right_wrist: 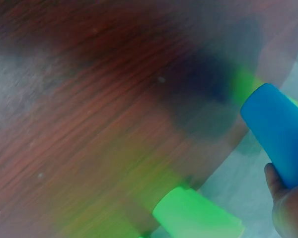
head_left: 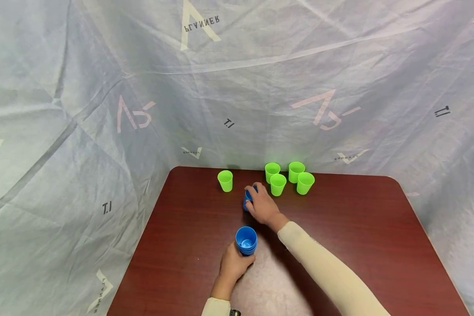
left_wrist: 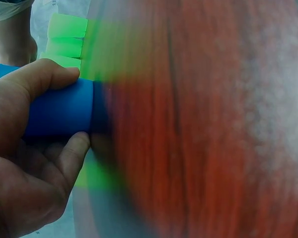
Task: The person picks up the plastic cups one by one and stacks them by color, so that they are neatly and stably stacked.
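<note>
In the head view my left hand [head_left: 234, 263] grips a nested stack of blue cups [head_left: 246, 239] near the middle of the table. The left wrist view shows thumb and fingers around the blue stack [left_wrist: 64, 111], its base facing the wooden surface. Farther back, my right hand [head_left: 263, 206] holds another blue cup [head_left: 247, 201] from above, partly covering it. From the right wrist, that blue cup [right_wrist: 278, 131] appears with fingers at its upper part. A lone green cup [head_left: 225, 181] stands to its left, and a green cup [head_left: 278, 184] to its right.
Other green cups [head_left: 305, 183] stand grouped at the back of the reddish-brown table [head_left: 181, 228]. Behind and beside the table hangs a grey printed sheet [head_left: 237, 87]. The right forearm's cream sleeve [head_left: 328, 267] reaches across the table's front right.
</note>
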